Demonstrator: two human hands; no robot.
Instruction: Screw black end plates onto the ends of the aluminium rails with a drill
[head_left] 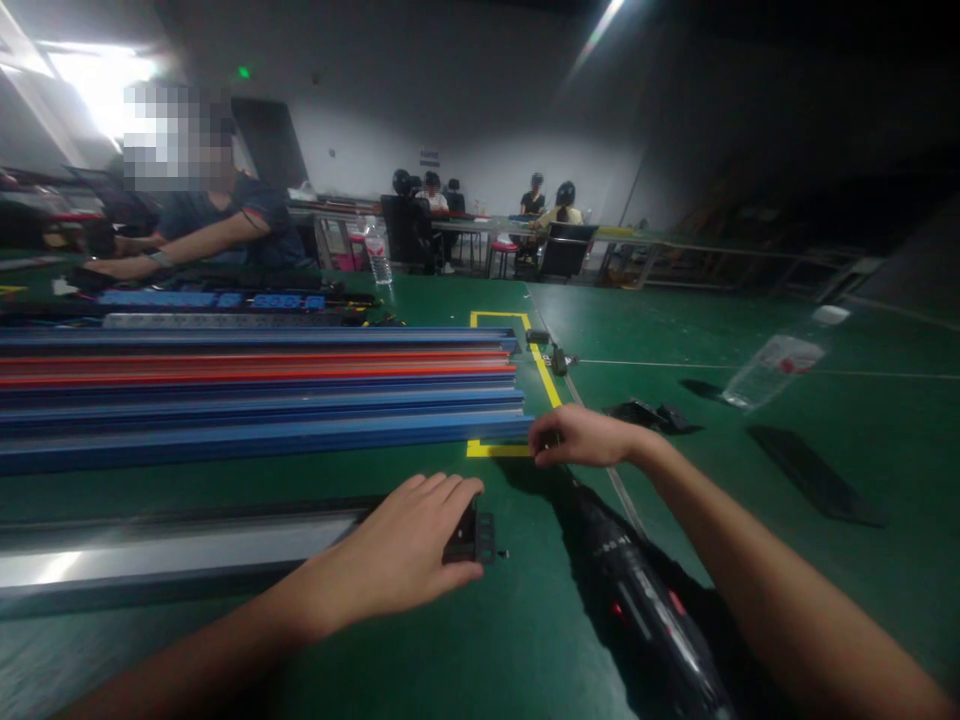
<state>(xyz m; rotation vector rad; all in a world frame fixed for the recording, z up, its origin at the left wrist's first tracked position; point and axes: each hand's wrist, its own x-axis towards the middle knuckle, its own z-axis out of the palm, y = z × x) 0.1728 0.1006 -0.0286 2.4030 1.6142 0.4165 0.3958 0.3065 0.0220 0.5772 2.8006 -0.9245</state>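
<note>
My left hand (412,540) lies over the right end of a long silver-and-black rail (187,550), its fingers wrapped round the black end piece (485,538). A small screw (504,554) sticks out just right of that piece. My right hand (581,436) is curled at the right end of the nearest blue rail (375,433); whatever its fingertips may pinch is hidden. Below this hand a black power screwdriver (645,600) lies on the green table, tip pointing up toward the fingers.
Blue and red rails (262,367) lie side by side behind. Yellow tape (499,452) marks a box near their ends. Small black parts (652,415), a dark flat piece (814,475) and a bottle (776,370) are at right. A person (225,230) works across the table.
</note>
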